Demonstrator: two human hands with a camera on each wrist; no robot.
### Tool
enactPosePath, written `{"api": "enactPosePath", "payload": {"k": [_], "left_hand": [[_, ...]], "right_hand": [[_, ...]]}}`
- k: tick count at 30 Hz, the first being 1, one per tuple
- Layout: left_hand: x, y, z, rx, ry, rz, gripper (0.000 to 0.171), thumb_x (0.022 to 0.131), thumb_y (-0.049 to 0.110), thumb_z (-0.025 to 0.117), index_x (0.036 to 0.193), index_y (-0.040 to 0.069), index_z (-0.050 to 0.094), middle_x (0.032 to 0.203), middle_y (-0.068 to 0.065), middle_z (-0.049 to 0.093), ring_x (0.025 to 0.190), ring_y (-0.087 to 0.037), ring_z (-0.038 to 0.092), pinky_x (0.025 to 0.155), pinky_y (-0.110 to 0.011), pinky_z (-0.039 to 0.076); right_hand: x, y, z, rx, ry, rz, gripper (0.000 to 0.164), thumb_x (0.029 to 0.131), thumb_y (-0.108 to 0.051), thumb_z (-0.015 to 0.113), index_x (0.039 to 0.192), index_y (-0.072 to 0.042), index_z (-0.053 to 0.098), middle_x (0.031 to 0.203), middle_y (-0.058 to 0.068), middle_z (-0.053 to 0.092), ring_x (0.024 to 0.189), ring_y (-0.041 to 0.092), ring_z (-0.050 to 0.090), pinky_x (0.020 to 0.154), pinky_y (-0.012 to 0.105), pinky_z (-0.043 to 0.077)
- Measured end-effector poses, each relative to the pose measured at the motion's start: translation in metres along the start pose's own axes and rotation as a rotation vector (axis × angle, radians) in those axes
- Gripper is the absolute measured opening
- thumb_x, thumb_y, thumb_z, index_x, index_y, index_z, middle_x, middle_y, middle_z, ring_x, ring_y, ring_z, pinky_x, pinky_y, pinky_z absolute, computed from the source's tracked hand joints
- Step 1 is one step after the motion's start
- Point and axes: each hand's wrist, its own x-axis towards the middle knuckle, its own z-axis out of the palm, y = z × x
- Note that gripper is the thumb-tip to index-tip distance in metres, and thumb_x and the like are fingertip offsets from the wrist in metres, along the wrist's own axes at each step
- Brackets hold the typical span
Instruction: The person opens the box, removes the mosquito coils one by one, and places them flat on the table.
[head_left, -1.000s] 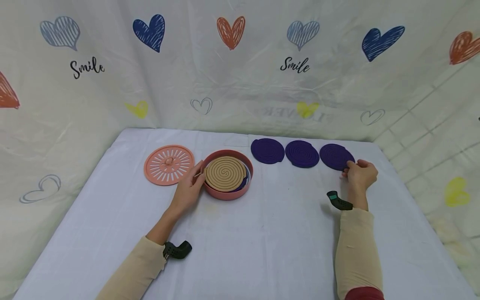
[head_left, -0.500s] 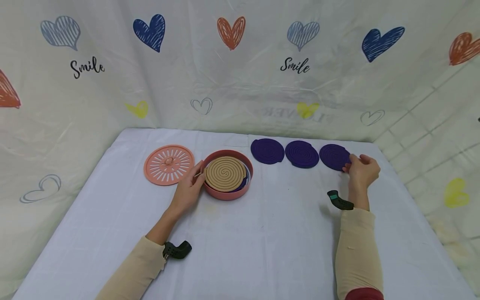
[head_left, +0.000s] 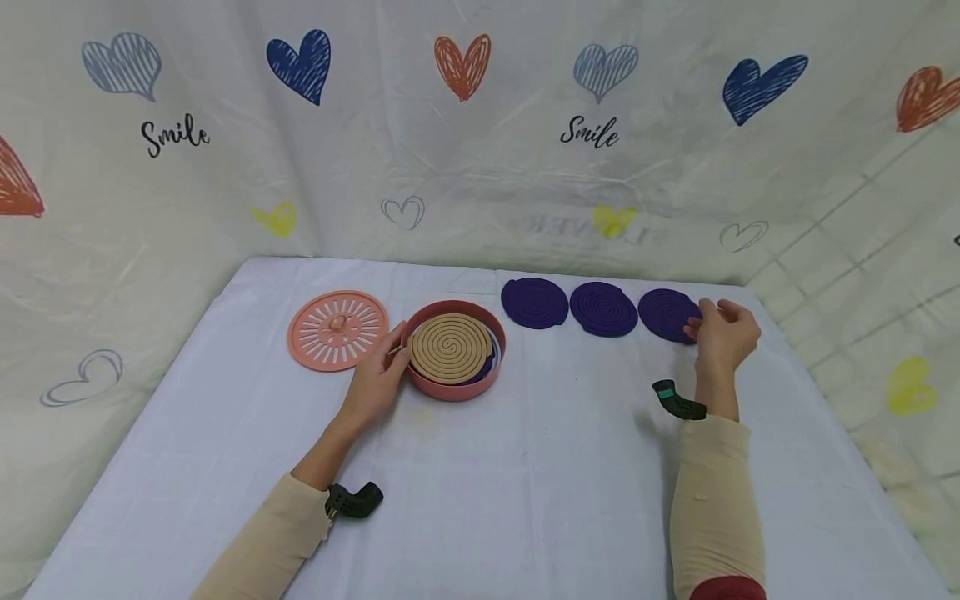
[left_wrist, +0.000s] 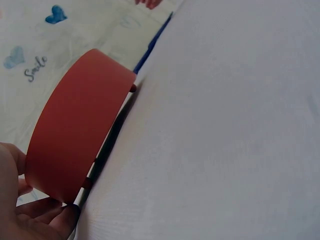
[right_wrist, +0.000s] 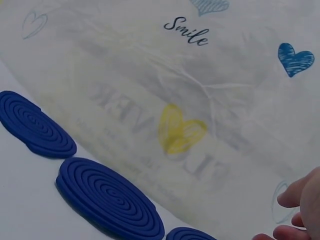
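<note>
White backdrop (head_left: pixel 480 150): printed with hearts and "Smile" lettering, it hangs behind the table.
White tablecloth (head_left: pixel 555 500): spreads flat beneath the things and under both arms.
Red mosquito-coil holder (head_left: pixel 454 392): round and shallow, it stands a little left of centre, its place and contents the same as a second ago.
Slotted orange lid (head_left: pixel 337 329): lies flat, off the holder and just left of it.
Tan mosquito coil (head_left: pixel 451 348): rests inside the holder, with something dark purple peeking out under its lower right edge.
Left hand (head_left: pixel 373 382): clamped on the holder's left side, thumb and fingers round its wall.
Right hand (head_left: pixel 726 340): fingers loosely bent and apart beside the rightmost purple coil; whether a fingertip touches it, I cannot tell.
Purple mosquito coils: left one (head_left: pixel 535 303), middle one (head_left: pixel 603 309) and right one (head_left: pixel 666 315) lie flat in a row near the table's back edge.
Latest change: right fingertips have slid up from the right coil's lower edge, while that coil stays put; I judge it is being handled but not yet lifted.
</note>
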Motion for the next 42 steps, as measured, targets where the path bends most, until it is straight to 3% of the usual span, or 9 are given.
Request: {"api": "enactPosePath", "payload": {"k": [14, 21, 30, 42], "left_hand": [[0.001, 0.001, 0.0, -0.007, 0.005, -0.008, 0.053, 0.105, 0.029, 0.049, 0.156, 0.017, 0.037, 0.157, -0.005, 0.045, 0.141, -0.022, 0.049, 0.117, -0.041, 0.041], [0.0, 0.001, 0.0, 0.0, -0.002, -0.008, 0.054, 0.106, 0.03, 0.048, 0.157, 0.017, 0.036, 0.158, -0.005, 0.044, 0.142, -0.023, 0.047, 0.117, -0.043, 0.041], [0.0, 0.0, 0.0, 0.001, -0.002, -0.004, 0.054, 0.106, 0.031, 0.047, 0.157, 0.017, 0.035, 0.158, -0.006, 0.044, 0.142, -0.023, 0.047, 0.117, -0.044, 0.041], [0.0, 0.001, 0.0, -0.006, 0.002, -0.003, 0.053, 0.105, 0.03, 0.048, 0.157, 0.019, 0.036, 0.157, -0.006, 0.045, 0.141, -0.023, 0.049, 0.117, -0.043, 0.041]], "right_hand": [[-0.011, -0.013, 0.008, 0.031, -0.01, -0.042, 0.022, 0.089, -0.009, 0.07, 0.109, -0.011, 0.062, 0.096, 0.0, 0.059, 0.058, 0.008, 0.066, 0.05, 0.017, 0.057], [-0.021, -0.022, 0.012, 0.059, -0.025, -0.081, 0.017, 0.089, -0.007, 0.07, 0.103, -0.012, 0.063, 0.094, 0.001, 0.059, 0.056, 0.008, 0.066, 0.05, 0.017, 0.056], [-0.028, -0.028, 0.014, 0.003, -0.033, -0.102, 0.03, 0.091, -0.014, 0.072, 0.12, -0.01, 0.064, 0.096, -0.001, 0.06, 0.065, 0.009, 0.066, 0.058, 0.015, 0.058], [-0.035, -0.034, 0.018, 0.008, -0.062, -0.12, 0.028, 0.089, -0.011, 0.072, 0.115, -0.011, 0.062, 0.098, 0.001, 0.06, 0.065, 0.009, 0.067, 0.06, 0.016, 0.059]]}}
